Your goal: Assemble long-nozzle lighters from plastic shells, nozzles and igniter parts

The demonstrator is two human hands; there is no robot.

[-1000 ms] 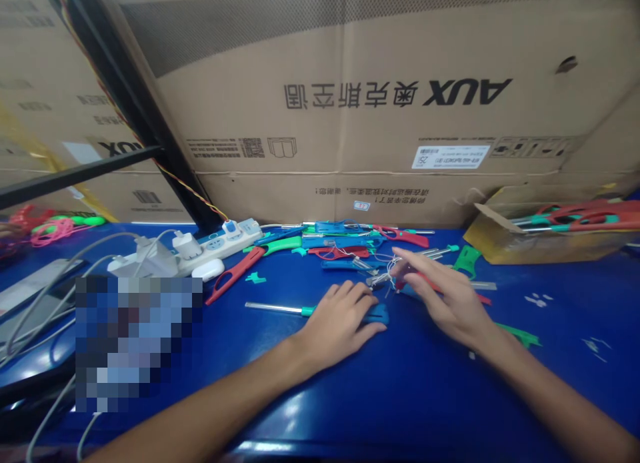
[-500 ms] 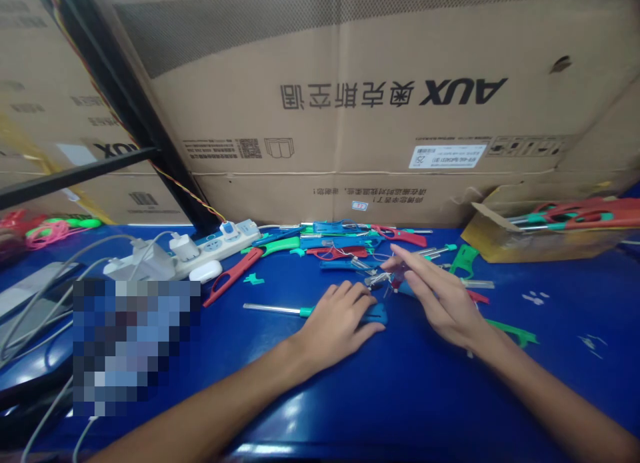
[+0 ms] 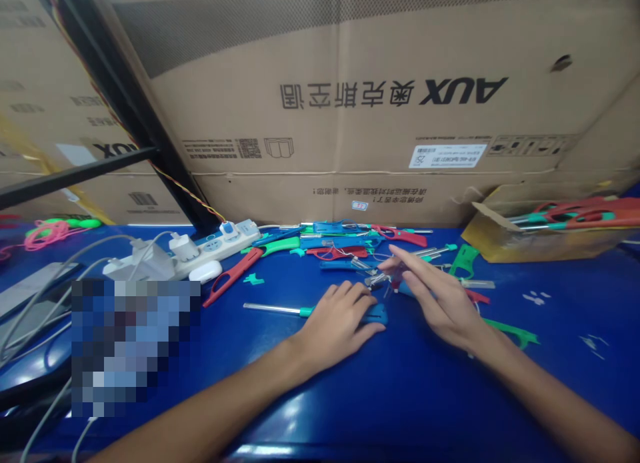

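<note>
A blue long-nosed lighter (image 3: 377, 313) with a metal tube lies on the blue table. My left hand (image 3: 334, 321) is laid over its handle, the fingers bent across it and the thumb along the near side. The tube pokes out to the left. To the right, my right hand (image 3: 440, 293) has its fingers stretched out, hovering above or lightly touching small clear and metal lighter parts (image 3: 375, 276). Its palm side is partly hidden. Behind both hands lies a heap of lighters, among them a red lighter (image 3: 403, 236) and a blue lighter (image 3: 340, 265).
An open carton (image 3: 540, 248) of red lighters stands at the right. At the left are a power strip (image 3: 235, 236) with chargers, cables and a pixelated area. A red handle piece (image 3: 233, 276) and a green scrap (image 3: 253, 279) lie nearby. Large cardboard (image 3: 320, 136) walls the back.
My right hand has shifted very slightly, its fingertips a touch to the left. The left hand stays on the blue lighter. At the far left, a red thing has mostly moved out of sight.
</note>
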